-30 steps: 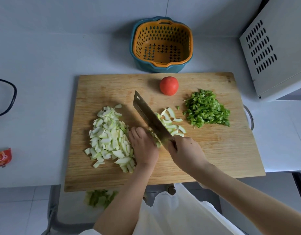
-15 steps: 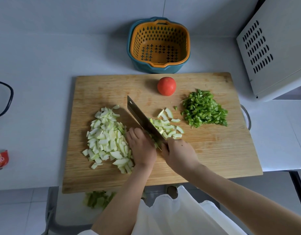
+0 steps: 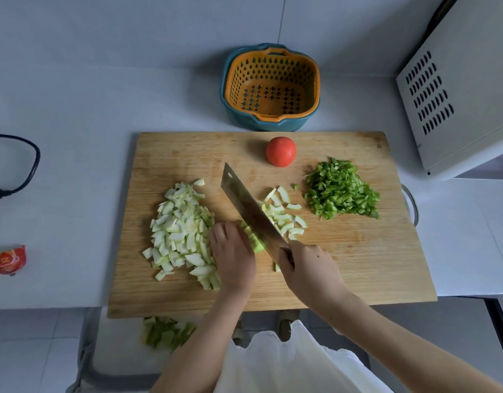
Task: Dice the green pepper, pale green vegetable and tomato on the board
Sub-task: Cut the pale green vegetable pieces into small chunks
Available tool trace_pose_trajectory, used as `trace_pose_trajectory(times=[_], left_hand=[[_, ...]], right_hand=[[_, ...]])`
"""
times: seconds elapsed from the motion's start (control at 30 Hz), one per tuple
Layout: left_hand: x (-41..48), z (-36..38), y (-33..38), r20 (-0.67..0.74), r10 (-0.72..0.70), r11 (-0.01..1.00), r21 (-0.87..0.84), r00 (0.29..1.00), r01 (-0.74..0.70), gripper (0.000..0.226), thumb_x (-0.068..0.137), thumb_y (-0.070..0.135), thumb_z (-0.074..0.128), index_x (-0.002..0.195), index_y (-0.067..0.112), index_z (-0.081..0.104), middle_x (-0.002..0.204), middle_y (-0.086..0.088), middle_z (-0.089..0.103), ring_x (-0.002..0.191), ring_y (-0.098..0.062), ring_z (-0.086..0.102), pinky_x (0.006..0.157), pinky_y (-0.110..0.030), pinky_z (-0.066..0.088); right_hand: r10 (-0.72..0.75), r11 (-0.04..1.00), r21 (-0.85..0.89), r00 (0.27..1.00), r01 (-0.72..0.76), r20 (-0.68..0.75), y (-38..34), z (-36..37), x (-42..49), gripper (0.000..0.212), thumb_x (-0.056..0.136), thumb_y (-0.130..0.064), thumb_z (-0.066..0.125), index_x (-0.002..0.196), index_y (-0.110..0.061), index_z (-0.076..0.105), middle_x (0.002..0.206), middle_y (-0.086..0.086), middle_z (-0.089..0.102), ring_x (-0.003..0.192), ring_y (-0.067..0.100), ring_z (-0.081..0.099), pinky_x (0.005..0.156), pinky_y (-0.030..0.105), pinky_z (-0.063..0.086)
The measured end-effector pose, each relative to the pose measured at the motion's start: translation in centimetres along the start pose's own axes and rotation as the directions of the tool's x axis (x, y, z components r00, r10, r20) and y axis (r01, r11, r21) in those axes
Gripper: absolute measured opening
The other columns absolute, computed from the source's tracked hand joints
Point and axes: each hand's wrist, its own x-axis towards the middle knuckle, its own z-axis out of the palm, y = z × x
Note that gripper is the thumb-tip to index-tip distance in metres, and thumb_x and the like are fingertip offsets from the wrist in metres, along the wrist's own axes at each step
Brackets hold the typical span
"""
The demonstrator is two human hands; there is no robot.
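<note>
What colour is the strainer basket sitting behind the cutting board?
Orange inner strainer basket nested in a teal outer bowl, seen in the head view.

Right hand [image 3: 309, 268] grips cleaver [image 3: 251, 215] handle; blade slanted on board [image 3: 358, 265]; left hand [image 3: 233, 256] pins pale green vegetable piece [image 3: 253, 241] against blade; whole tomato [image 3: 281, 151] far; diced green pepper [image 3: 341, 192] right.

Matt wooden board [image 3: 358, 265], shiny metal cleaver [image 3: 248, 211].

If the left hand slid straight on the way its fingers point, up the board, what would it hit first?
Probably nothing nearby: the left hand points toward bare cutting board, between the big pile of pale pieces and the knife. Both flank it closely, so slight drift would brush either.
</note>
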Motion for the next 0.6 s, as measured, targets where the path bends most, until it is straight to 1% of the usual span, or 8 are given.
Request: trace_pose_trajectory(times=[0.1, 0.17, 0.27, 0.37, 0.43, 0.5, 0.53, 0.6], left_hand=[[0.0, 0.2, -0.4, -0.014, 0.005, 0.998, 0.067, 1.0, -0.004, 0.021, 0.09, 0.015, 0.033, 0.081, 0.006, 0.05, 0.087, -0.015, 0.051, 0.089, -0.032, 0.051, 0.086, -0.041, 0.043], [0.1, 0.2, -0.2, -0.017, 0.015, 0.993, 0.114, 1.0, -0.013, 0.013, 0.087, 0.009, 0.039, 0.081, 0.006, 0.05, 0.087, -0.016, 0.053, 0.087, -0.034, 0.054, 0.083, -0.042, 0.048], [0.3, 0.2, 0.3, 0.002, -0.04, 0.992, 0.123, 0.999, 0.039, 0.003, 0.081, 0.005, 0.048, 0.079, 0.007, 0.049, 0.087, -0.017, 0.055, 0.088, -0.036, 0.056, 0.08, -0.044, 0.051], [0.3, 0.3, 0.2, -0.064, 0.026, 0.989, 0.146, 0.998, -0.016, 0.008, 0.081, 0.006, 0.048, 0.081, 0.012, 0.043, 0.087, -0.019, 0.058, 0.096, -0.03, 0.046, 0.08, -0.046, 0.053], [0.2, 0.2, 0.1, -0.042, 0.107, 0.973, 0.21, 0.993, -0.096, 0.02, 0.075, 0.0, 0.053, 0.081, 0.014, 0.039, 0.08, -0.018, 0.055, 0.091, -0.028, 0.041, 0.078, -0.047, 0.054], [0.2, 0.4, -0.5, 0.026, 0.092, 0.968, 0.233, 0.995, -0.096, 0.008, 0.079, -0.002, 0.048, 0.079, 0.006, 0.049, 0.075, -0.017, 0.051, 0.08, -0.031, 0.048, 0.078, -0.046, 0.055], [0.2, 0.1, -0.3, 0.04, 0.039, 0.982, 0.183, 0.998, -0.046, 0.01, 0.084, 0.002, 0.042, 0.079, 0.004, 0.051, 0.075, -0.016, 0.05, 0.075, -0.032, 0.051, 0.076, -0.045, 0.053], [0.3, 0.2, -0.3, 0.032, 0.016, 0.983, 0.185, 0.999, -0.022, 0.009, 0.086, 0.005, 0.039, 0.081, 0.005, 0.047, 0.074, -0.016, 0.051, 0.07, -0.033, 0.054, 0.073, -0.044, 0.053]], right_hand=[[0.022, 0.999, -0.047, 1.0, -0.021, 0.022, -0.3, 0.1, 0.3, 0.035, 0.099, -0.028, 0.032, 0.065, -0.018, 0.034, 0.056, -0.004, 0.037, 0.046, 0.012, 0.034, 0.043, 0.024, 0.023], [0.031, 0.997, -0.073, 0.999, -0.028, 0.04, -0.7, 0.4, 0.8, 0.034, 0.099, -0.028, 0.031, 0.067, -0.018, 0.036, 0.057, -0.005, 0.036, 0.047, 0.011, 0.033, 0.043, 0.024, 0.022], [0.038, 0.997, -0.075, 0.998, -0.034, 0.051, -1.4, 1.2, 2.1, 0.038, 0.099, -0.027, 0.032, 0.062, -0.02, 0.027, 0.058, -0.004, 0.035, 0.048, 0.011, 0.032, 0.043, 0.025, 0.021], [0.028, 1.0, -0.012, 0.999, -0.027, 0.035, -1.1, 1.3, 2.7, 0.037, 0.098, -0.026, 0.034, 0.061, -0.019, 0.032, 0.061, 0.001, 0.05, 0.051, 0.019, 0.045, 0.045, 0.029, 0.032], [0.024, 0.999, 0.021, 1.0, -0.024, 0.012, -0.8, 0.8, 2.1, 0.033, 0.097, -0.026, 0.036, 0.066, -0.015, 0.041, 0.065, 0.004, 0.058, 0.055, 0.023, 0.052, 0.048, 0.031, 0.037], [0.019, 1.0, 0.019, 1.0, -0.019, -0.003, -0.6, 0.1, 1.1, 0.034, 0.098, -0.026, 0.036, 0.065, -0.015, 0.039, 0.06, 0.002, 0.05, 0.051, 0.02, 0.044, 0.044, 0.028, 0.029], [0.015, 1.0, 0.01, 1.0, -0.015, -0.007, -0.7, -0.2, 0.7, 0.036, 0.098, -0.026, 0.036, 0.063, -0.017, 0.034, 0.057, 0.001, 0.044, 0.048, 0.018, 0.039, 0.043, 0.026, 0.025], [0.009, 1.0, -0.015, 1.0, -0.009, -0.002, -0.8, -0.5, 0.3, 0.039, 0.098, -0.026, 0.035, 0.06, -0.021, 0.027, 0.055, -0.002, 0.037, 0.046, 0.014, 0.034, 0.043, 0.025, 0.023]])
